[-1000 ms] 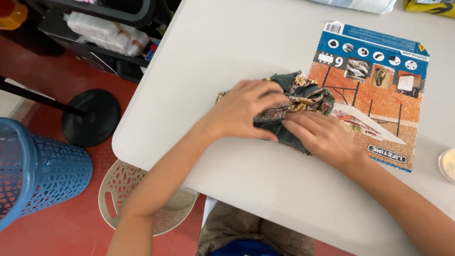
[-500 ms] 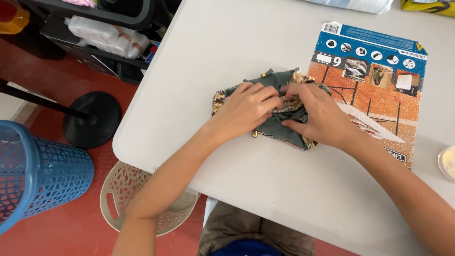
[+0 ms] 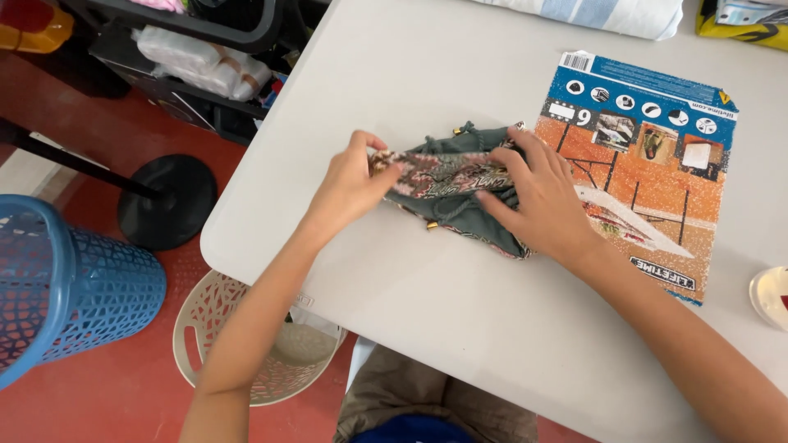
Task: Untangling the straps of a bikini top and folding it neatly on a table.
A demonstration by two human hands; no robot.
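Note:
A small grey-green cloth garment (image 3: 447, 193) with a patterned band lies on the white table (image 3: 460, 320). My left hand (image 3: 349, 184) pinches the left end of the patterned band between thumb and fingers. My right hand (image 3: 538, 193) lies flat with spread fingers on the cloth's right part, pressing it down. A printed orange and blue cardboard sheet (image 3: 657, 164) lies flat just right of the cloth, partly under my right hand.
A folded striped cloth (image 3: 591, 12) and a yellow package (image 3: 743, 20) sit at the table's far edge. A pale round dish (image 3: 771, 295) is at the right. On the red floor stand a blue mesh basket (image 3: 66, 287), a beige basket (image 3: 271, 353) and a black round stand base (image 3: 168, 201).
My left hand has moved left, pulling the patterned band out along the table. My right hand has shifted from gripping the bundle to lying flat on it. The cloth is now more spread out.

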